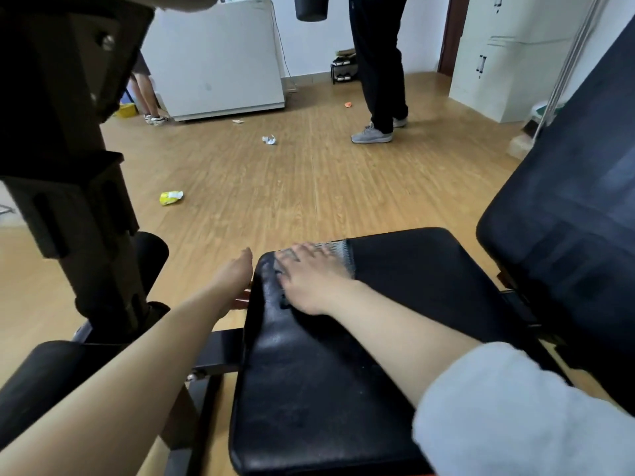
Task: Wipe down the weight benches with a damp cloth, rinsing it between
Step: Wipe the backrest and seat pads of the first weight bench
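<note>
WIPING | right hand [305,280], fingers spread, presses grey woven cloth [338,252] flat for full contact on black padded bench seat [326,372], far-left corner | left hand [237,273], fingers together beside the edge, steadying, I reckon

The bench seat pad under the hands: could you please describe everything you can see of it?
The seat pad is black, padded and vinyl-like, with rounded corners and shiny streaks near its far left corner. It lies about flat beside the raised backrest on the right. The right hand presses a pale cloth flat on that corner; the left hand is at its left edge, contact unclear. A dark frame carries it.
</note>
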